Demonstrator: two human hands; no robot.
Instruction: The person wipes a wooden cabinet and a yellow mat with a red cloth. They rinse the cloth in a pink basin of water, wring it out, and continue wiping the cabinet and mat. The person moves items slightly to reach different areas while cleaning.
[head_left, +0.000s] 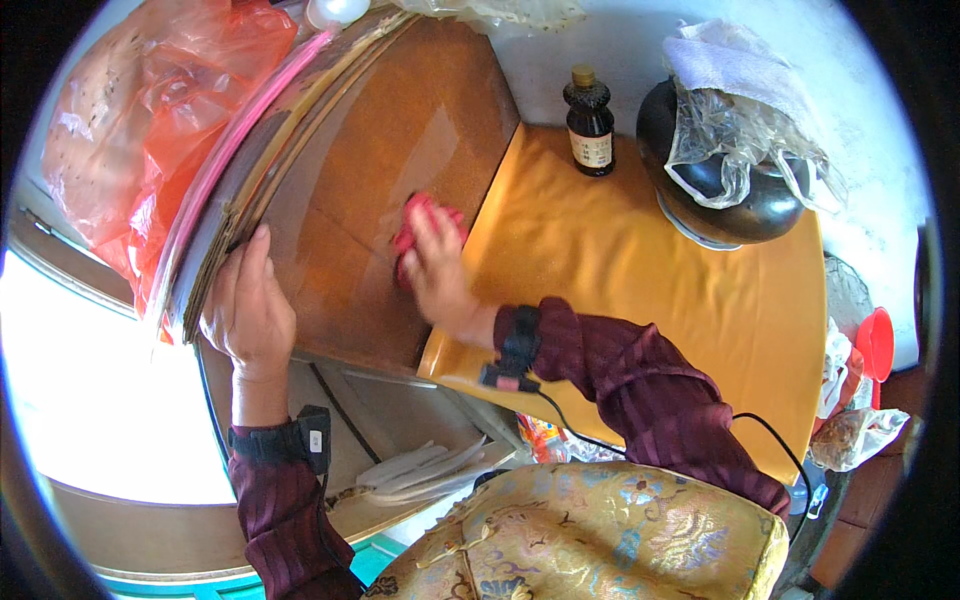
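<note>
Under my right hand (439, 274) is a crumpled red cloth (409, 232), pressed to a brown wooden surface (352, 180) that has wet-looking streaks. This hand is slightly blurred, and its fingers lie over the cloth. At the left, my left hand (255, 307) holds the near end of a leaning stack of thin boards or cardboard sheets (206, 277); some of its fingers are hidden against the stack. A yellow-orange covering (600, 270) lies over the surface right of the cloth, its edge bordering the bare wood.
On the covering stand a dark sauce bottle (590, 127) with a label and a black pot (720, 187) topped by a plastic bag and pale cloth. Red plastic bags (180, 135) lie beyond the stack. Below is an open compartment with white items (424, 472). A red scoop (875, 345) is at right.
</note>
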